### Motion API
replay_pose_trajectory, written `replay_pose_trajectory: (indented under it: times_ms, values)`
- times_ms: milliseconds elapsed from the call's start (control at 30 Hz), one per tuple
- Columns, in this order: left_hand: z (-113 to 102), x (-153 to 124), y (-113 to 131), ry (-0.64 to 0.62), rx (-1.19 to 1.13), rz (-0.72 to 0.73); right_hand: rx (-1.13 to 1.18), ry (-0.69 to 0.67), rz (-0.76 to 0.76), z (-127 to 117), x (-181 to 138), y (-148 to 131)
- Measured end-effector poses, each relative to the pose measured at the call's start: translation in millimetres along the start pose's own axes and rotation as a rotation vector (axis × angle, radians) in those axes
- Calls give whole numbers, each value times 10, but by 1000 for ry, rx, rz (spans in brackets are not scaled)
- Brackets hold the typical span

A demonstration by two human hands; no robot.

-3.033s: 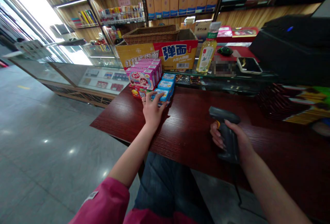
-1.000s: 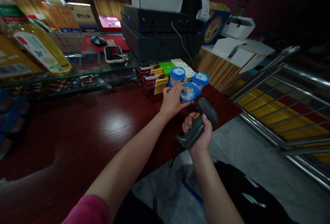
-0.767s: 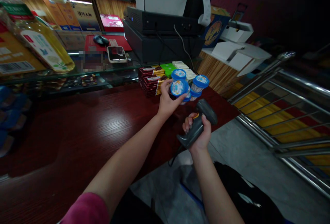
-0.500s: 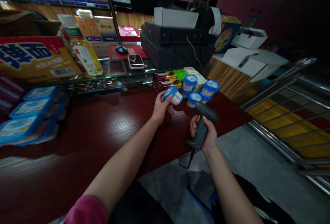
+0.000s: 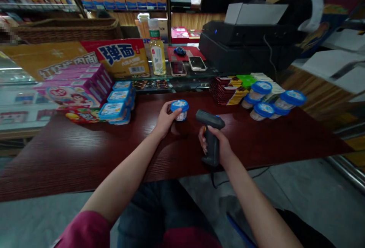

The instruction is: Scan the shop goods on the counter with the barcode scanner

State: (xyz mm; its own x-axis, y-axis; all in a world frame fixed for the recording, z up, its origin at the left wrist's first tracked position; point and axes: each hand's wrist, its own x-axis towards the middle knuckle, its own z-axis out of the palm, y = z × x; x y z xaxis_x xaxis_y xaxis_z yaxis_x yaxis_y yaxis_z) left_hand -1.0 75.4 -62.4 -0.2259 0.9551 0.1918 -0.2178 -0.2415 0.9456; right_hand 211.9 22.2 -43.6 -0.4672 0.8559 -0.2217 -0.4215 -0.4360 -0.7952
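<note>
In the head view, my left hand is closed round a small round tub with a blue lid, held upright over the middle of the dark red wooden table. Whether its base touches the wood I cannot tell. My right hand grips a dark grey barcode scanner by its handle, its head level with the tub and pointing left towards it. A cable runs down from the handle. More round blue-lidded tubs, some stacked, stand to the right.
Dark red packets lie stacked beside the round tubs. At left are rectangular blue tubs and purple boxes. Behind stand a yellow drink bottle, phones, a mouse and a black machine.
My left hand has brought the tub leftward, away from the other tubs, and turned it from tilted to upright. The scanner now faces it. My view has swung left.
</note>
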Motion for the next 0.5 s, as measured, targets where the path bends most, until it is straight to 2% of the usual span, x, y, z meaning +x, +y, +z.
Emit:
replay_pose_trajectory:
  times_ms: [67,133,367,500]
  values:
    - [-109,39,14,71,20,3,-47,9,10,104,37,21]
    - [-124,68,13,102,4,-5,-82,16,14,151,45,16]
    - [3,77,-3,23,97,-45,-115,20,37,146,23,10]
    - [-12,56,5,-5,108,-6,-122,85,50,147,27,21]
